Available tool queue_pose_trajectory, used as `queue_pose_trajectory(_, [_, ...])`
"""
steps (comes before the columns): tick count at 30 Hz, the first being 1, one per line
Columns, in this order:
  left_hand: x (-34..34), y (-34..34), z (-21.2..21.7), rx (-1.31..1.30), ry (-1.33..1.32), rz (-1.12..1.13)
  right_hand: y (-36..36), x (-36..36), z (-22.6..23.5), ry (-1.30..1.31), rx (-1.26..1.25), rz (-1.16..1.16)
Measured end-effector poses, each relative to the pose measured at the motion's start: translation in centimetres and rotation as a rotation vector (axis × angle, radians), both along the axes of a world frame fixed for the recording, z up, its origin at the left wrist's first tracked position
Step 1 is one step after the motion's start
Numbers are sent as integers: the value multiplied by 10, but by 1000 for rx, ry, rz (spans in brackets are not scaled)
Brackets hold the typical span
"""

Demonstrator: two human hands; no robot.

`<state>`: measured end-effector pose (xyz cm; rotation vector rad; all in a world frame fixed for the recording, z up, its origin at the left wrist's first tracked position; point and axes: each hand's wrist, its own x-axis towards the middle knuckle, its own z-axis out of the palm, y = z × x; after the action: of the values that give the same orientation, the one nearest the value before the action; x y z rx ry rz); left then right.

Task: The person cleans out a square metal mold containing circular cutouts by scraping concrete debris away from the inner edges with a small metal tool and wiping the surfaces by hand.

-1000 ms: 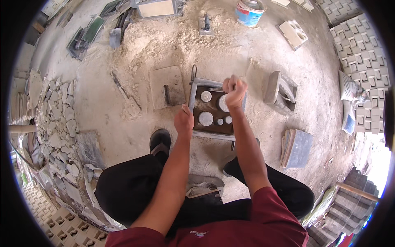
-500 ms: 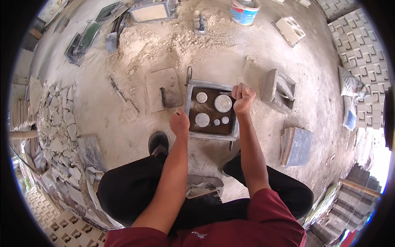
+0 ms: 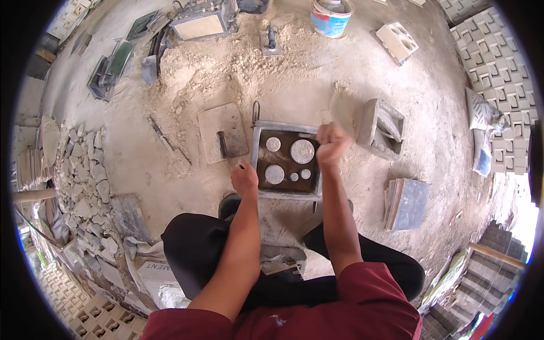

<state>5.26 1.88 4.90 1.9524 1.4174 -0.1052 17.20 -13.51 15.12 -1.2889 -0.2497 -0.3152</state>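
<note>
At the centre of the dusty ground we see a square metal mould tray [image 3: 261, 148] with a dark brown bed and five pale grey discs [image 3: 302, 151]; our left hand [image 3: 244, 178] rests curled at its nine o'clock edge, grip unclear, and our right hand [image 3: 332, 142] is fisted at its two o'clock corner, holding nothing we can make out. Around it lie a flat board with a trowel [image 3: 222, 143] at nine o'clock, a blue, white and red bucket [image 3: 331, 16] at twelve, a grey block mould [image 3: 381, 126] at three and stacked tiles [image 3: 406, 204] at four.

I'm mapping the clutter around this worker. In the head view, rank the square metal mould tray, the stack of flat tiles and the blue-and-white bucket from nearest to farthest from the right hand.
1. Square metal mould tray: touching the right hand, at its left.
2. Stack of flat tiles: lower right of the hand.
3. Blue-and-white bucket: top edge, farthest.
</note>
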Motion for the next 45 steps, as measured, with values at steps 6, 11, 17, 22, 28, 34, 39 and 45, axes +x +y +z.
queue_pose_trajectory(6, [-11,4,1,18,-49,-28,24,5,8,-10,-120,-53])
queue_pose_trajectory(11, [-6,6,-8,56,-50,-48,51,-1,1,-26,-100,94])
queue_pose_trajectory(17, [0,-1,-13,8,-92,-89,81,1,-23,-323,-355,14])
queue_pose_trajectory(22, [-11,10,-22,72,-186,-86,116,-22,-8,-387,-254,130])
queue_pose_trajectory(28, [-8,9,-20,87,-118,-106,103,-17,-14,-232,-175,161])
queue_pose_trajectory(34, [-3,-1,-13,36,-128,-98,105,-11,-20,-241,-238,172])
queue_pose_trajectory(39, [-9,4,-22,37,-247,-125,105,-28,-16,-405,-232,240])
queue_pose_trajectory(45, [-14,8,-23,20,-109,-122,98,-37,2,-428,-282,252])
